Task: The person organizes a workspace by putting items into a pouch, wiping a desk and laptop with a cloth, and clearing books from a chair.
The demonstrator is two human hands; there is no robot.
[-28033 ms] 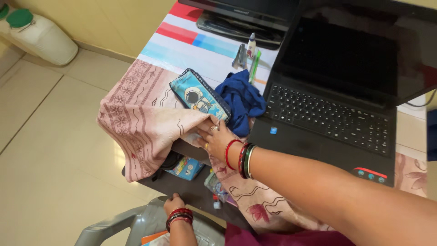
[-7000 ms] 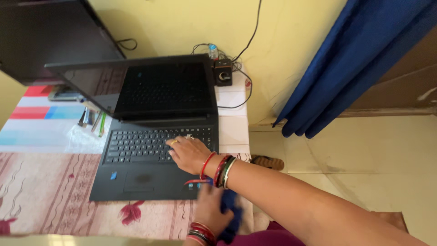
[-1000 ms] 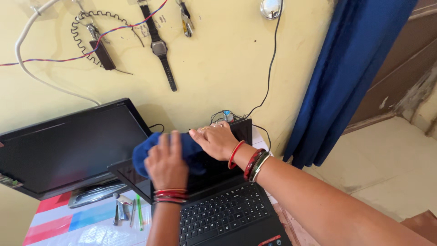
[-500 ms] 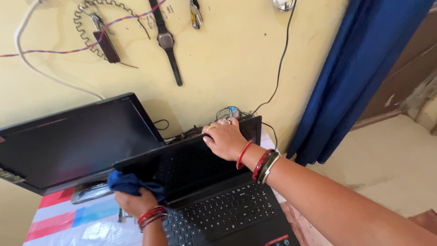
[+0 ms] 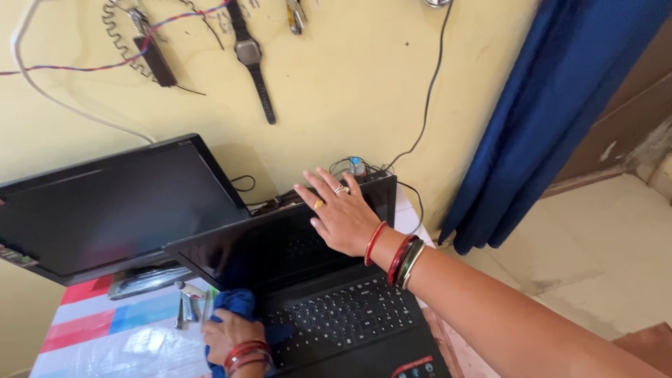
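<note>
Head view: black laptop (image 5: 315, 280), lid open, stood on the striped table (image 5: 105, 336) before a yellow wall. Right hand (image 5: 343, 213) lay flat against the upper screen, fingers spread apart. Left hand (image 5: 231, 336) was clamped on a bunched blue cloth (image 5: 234, 304) at the lid's lower left corner. Dark monitor (image 5: 105, 206) stood alongside; wristwatch (image 5: 250, 56) hung above; blue curtain (image 5: 539, 105) at right.

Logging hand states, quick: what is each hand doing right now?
Left hand: closed on the blue cloth, at the laptop's lower left corner.
Right hand: open, fingers spread, against the laptop screen's top edge, holding nothing.
</note>
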